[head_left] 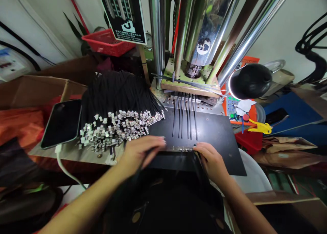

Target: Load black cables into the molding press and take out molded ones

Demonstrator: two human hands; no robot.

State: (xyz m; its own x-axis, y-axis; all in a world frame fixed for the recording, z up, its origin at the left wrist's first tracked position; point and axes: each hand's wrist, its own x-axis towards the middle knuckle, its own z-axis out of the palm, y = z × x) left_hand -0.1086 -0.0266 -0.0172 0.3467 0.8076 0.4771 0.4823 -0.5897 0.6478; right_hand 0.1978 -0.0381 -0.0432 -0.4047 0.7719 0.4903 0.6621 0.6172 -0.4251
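Note:
My right hand (213, 161) bends its fingers at the right end of a narrow strip (181, 148) bearing a row of small metal pieces. Black cords (198, 164) hang down from its fingers. Across from it, my left hand (144, 150) is blurred, its fingers pointing right and curled over its thumb. Something dark runs between them, too smeared to name. Beyond the hands, several thin black cords (189, 121) lie side by side on a black plate (217, 128), their far ends under the press. A large heap of black cords with silvery metal ends (122, 125) lies at left.
A press with a perforated plate (168, 70) and steel columns stands at the back. A phone (62, 123) with a white cable lies left of the heap. A black lamp (251, 81), orange control box (241, 123) and yellow cutters (260, 127) are at right. A red basket (107, 42) sits behind.

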